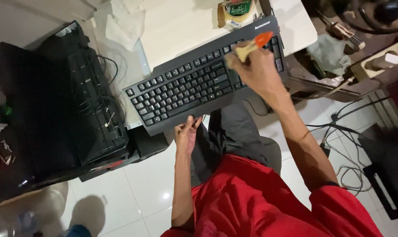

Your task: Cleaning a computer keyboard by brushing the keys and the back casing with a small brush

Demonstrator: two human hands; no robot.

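A white tiled floor [142, 184] and a white table [177, 26] are seen below. The right hand's [256, 70] fingers are curled shut around a brush [250, 46], seemingly orange-handled, over the keys. The left hand [186, 134], fingers spread, props the near edge of the black keyboard [194, 85], which is tilted against the table. A dark case [93, 96] lies left.

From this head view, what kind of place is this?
Probably an informal electronics repair corner. The right hand holds an orange-handled brush over a black computer keyboard that the left hand props up; an opened black machine with loose wires and tangled floor cables sit nearby.
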